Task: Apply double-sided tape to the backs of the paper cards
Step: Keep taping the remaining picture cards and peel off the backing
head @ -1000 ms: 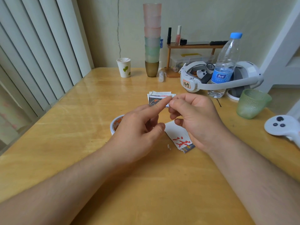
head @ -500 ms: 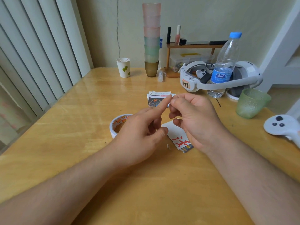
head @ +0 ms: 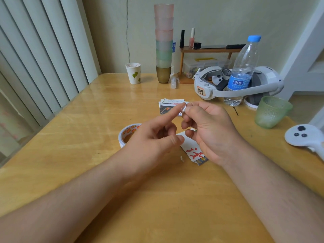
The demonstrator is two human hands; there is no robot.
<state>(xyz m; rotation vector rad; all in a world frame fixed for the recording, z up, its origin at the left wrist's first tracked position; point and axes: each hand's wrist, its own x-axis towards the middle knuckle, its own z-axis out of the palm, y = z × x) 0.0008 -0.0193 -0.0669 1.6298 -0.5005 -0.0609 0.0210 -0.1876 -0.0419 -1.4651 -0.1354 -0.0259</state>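
While both hands meet at frame center:
Right hand: pinches small white tape piece.
Left hand: holds nothing, index fingertip touching the piece.
Tape roll: on table, left of hands.
Card: beneath hands.
Card stack: above hands.
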